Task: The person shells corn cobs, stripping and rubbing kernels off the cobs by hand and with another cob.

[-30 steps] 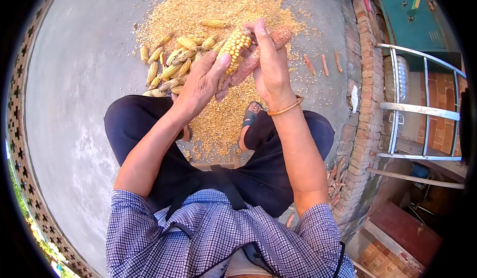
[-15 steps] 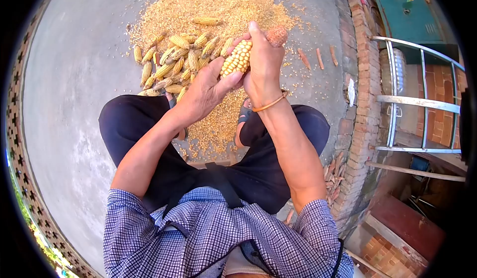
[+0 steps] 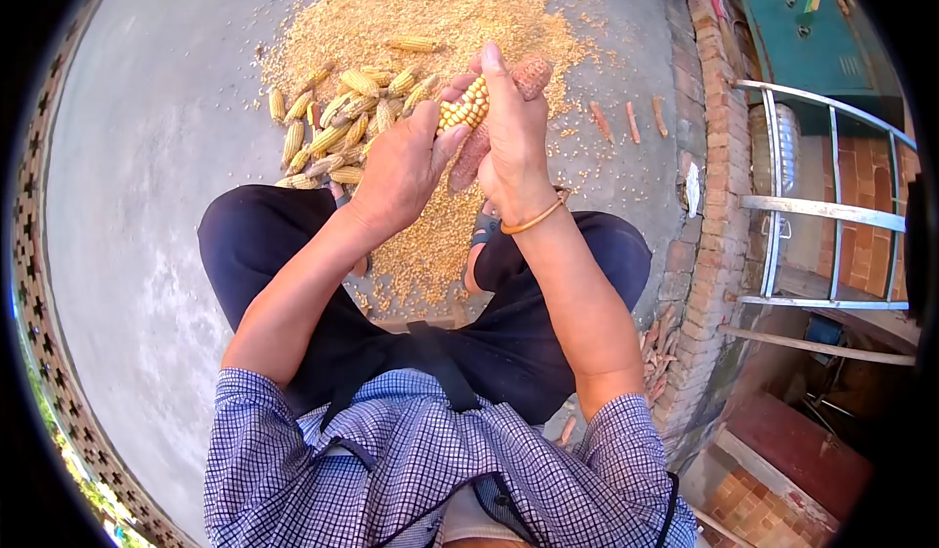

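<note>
My left hand (image 3: 403, 161) is closed around an ear of corn (image 3: 464, 108) with yellow kernels, held up between both hands. My right hand (image 3: 515, 142) grips a reddish, bare corncob (image 3: 532, 76). One end of it sticks out above the fingers, and reddish cob also shows below the ear, beside my right palm. The bare cob and the ear press against each other. Fingers cover much of both. Beyond my left hand lies a pile of unshelled ears (image 3: 342, 137), at the near edge of a wide spread of loose kernels (image 3: 411, 10).
Several stripped cobs (image 3: 632, 119) lie right of the kernels, and more cobs (image 3: 660, 347) rest along the low brick edging (image 3: 719, 196). A metal railing (image 3: 822, 210) and a green cabinet (image 3: 802, 29) stand further right. My knees flank the kernels on the concrete floor (image 3: 127, 205).
The ear has turned and sunk deeper between my hands, so fewer kernels show. More of the reddish cob appears below it. Both hands have shifted slightly.
</note>
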Demonstrator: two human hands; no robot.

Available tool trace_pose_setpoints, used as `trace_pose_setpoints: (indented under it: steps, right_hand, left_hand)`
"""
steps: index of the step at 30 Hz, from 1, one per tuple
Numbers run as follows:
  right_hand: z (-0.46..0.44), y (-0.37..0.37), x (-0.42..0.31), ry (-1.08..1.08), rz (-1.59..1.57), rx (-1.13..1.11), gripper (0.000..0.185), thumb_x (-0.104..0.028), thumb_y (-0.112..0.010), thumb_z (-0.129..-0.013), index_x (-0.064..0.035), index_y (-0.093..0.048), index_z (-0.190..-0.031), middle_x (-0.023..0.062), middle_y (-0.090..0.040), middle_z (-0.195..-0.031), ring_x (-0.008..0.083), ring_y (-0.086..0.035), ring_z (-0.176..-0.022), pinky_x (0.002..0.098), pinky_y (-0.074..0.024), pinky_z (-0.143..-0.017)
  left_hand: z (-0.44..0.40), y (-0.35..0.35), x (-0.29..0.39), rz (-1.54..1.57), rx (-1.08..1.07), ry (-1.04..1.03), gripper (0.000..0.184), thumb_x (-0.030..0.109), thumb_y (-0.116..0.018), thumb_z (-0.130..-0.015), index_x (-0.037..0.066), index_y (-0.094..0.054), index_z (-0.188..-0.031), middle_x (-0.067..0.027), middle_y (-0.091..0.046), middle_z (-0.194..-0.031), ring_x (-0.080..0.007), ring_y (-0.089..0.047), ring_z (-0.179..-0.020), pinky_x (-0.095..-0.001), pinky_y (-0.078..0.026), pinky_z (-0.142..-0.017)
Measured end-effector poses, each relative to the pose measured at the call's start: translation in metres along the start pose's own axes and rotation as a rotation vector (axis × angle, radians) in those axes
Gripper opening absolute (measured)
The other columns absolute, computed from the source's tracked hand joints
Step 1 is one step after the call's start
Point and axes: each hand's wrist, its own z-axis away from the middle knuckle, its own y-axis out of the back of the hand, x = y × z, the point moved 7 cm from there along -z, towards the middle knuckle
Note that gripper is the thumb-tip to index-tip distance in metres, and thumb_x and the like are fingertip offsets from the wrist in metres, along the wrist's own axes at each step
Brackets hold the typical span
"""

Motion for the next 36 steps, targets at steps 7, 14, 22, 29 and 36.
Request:
trace_pose_setpoints:
  steps: [7,14,22,29,36]
  right_hand:
    - [-0.006,0.022,-0.006,0.292,0.251,0.300,0.029,-0.017,-0.063,-0.091,-0.0017,-0.055,-0.068,-0.0011,-0.057,-0.067,0.0073,-0.049,-0.060,0.0289,-0.0391,-0.055]
    - [-0.010,0.007,-0.006,0.116,0.137,0.016,0.029,-0.029,-0.065,-0.094,-0.0036,-0.062,-0.080,0.0022,-0.062,-0.072,0.0096,-0.057,-0.065,0.0281,-0.0462,-0.060]
    - [0.002,-0.007,0.003,-0.024,-0.043,0.004,0.028,-0.028,-0.061,-0.097,-0.0028,-0.063,-0.086,0.0065,-0.064,-0.070,0.0152,-0.063,-0.065,0.0301,-0.0507,-0.062]
    - [-0.002,0.006,-0.002,0.105,0.134,0.141,0.019,-0.011,-0.057,-0.093,-0.0011,-0.060,-0.076,0.0077,-0.063,-0.061,0.0151,-0.059,-0.052,0.0294,-0.0439,-0.052]
    - [-0.013,0.012,-0.002,0.215,0.329,0.097,0.014,-0.010,-0.060,-0.086,0.0007,-0.064,-0.077,0.0081,-0.064,-0.066,0.0159,-0.063,-0.058,0.0275,-0.0496,-0.056]
  left_hand:
    - [0.017,-0.029,-0.002,1.087,-0.381,0.527,0.046,0.049,-0.040,-0.103,0.004,-0.049,-0.096,0.0024,-0.038,-0.063,-0.0062,-0.033,-0.048,-0.0224,-0.025,-0.042]
    - [0.015,-0.017,-0.008,1.234,-0.325,0.733,0.050,0.051,-0.036,-0.103,0.004,-0.051,-0.104,0.0054,-0.032,-0.060,-0.0040,-0.026,-0.046,-0.0202,-0.019,-0.041]
    - [-0.001,0.013,0.002,-0.026,0.009,-0.024,0.029,0.025,-0.057,-0.098,-0.001,-0.053,-0.109,-0.0180,-0.055,-0.071,-0.0312,-0.059,-0.064,-0.0395,-0.045,-0.060]
    - [0.004,-0.007,-0.003,0.254,-0.160,0.125,0.030,0.027,-0.056,-0.099,-0.002,-0.058,-0.108,-0.0210,-0.061,-0.080,-0.0246,-0.062,-0.074,-0.0384,-0.048,-0.068]
    - [0.013,-0.020,-0.011,0.877,-0.293,0.473,0.049,0.045,-0.042,-0.103,-0.002,-0.058,-0.103,0.0042,-0.040,-0.062,-0.0039,-0.030,-0.052,-0.0216,-0.025,-0.046]
